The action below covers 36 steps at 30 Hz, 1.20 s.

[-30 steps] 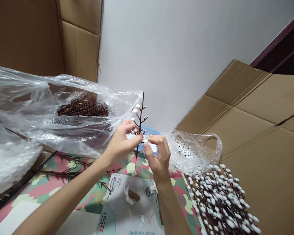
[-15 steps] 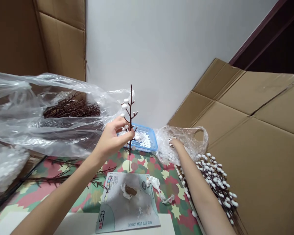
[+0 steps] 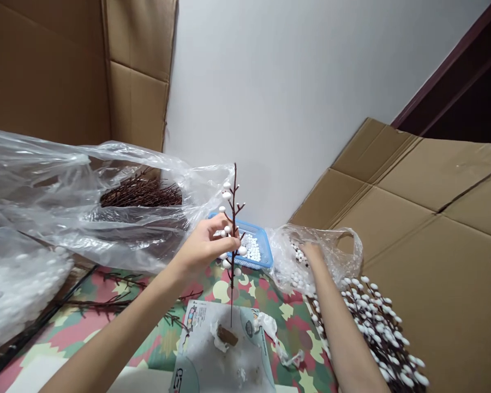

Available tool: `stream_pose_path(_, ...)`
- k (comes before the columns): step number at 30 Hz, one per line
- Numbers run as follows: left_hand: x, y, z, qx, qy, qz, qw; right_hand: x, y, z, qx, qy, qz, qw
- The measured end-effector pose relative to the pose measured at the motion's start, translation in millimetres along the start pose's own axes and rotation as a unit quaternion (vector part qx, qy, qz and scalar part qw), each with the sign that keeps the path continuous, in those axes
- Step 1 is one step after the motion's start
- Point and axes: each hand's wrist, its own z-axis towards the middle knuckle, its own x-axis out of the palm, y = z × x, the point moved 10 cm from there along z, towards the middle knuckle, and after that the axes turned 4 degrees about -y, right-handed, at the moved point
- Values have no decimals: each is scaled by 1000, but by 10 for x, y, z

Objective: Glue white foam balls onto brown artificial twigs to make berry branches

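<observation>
Left hand pinches beaded twig in narrow grip, upright, lower stem held free just above card. Right hand at mouth of bead bag; grip hidden, cannot tell.

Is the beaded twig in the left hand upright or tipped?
Upright: the twig stands nearly vertical, tip upward, pinched in the left hand.

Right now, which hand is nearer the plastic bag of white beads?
Right. The right hand is in the bag; the left hand is off to its left, holding a twig.
</observation>
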Motion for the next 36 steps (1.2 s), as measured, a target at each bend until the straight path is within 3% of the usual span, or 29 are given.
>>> stream_pose_path(3, 47, 44, -5, -14, 18, -22, 1000, -348, 146, -159, -72, -35, 79, 994)
stream_pose_path(6, 205, 120, -38, -43, 62, -47, 996, -719, 629, -696, -171, -99, 172, 965)
stream_pose_path(8, 308, 171, -70, -60, 83, -67, 992, -1112, 1066, -1266, -284, -205, 298, 888)
stream_pose_path(10, 370, 209, -98, -74, 89, -93, 989, -1306, 1483, -1773, -382, -225, 343, 828)
stream_pose_path(13, 379, 212, -126, -84, 84, -126, 985, -1447, 1803, -2160, -439, -221, 367, 790)
stream_pose_path(18, 341, 103, -153, -86, 84, -140, 983, -1315, 1854, -2095, -399, -92, 508, 758)
stream_pose_path(22, 372, 59, -167, -85, 92, -124, 984, -1088, 1853, -1960, -305, -6, 669, 678)
stream_pose_path(27, 420, 62, -169, -93, 99, -114, 984, -942, 1982, -1911, -266, 93, 766, 578)
stream_pose_path(31, 454, 68, -162, -86, 106, -115, 984, -961, 1971, -1914, -244, 108, 804, 532)
stream_pose_path(36, 508, 117, -176, -93, 121, -134, 979, -1000, 1802, -1935, -223, 23, 817, 531)
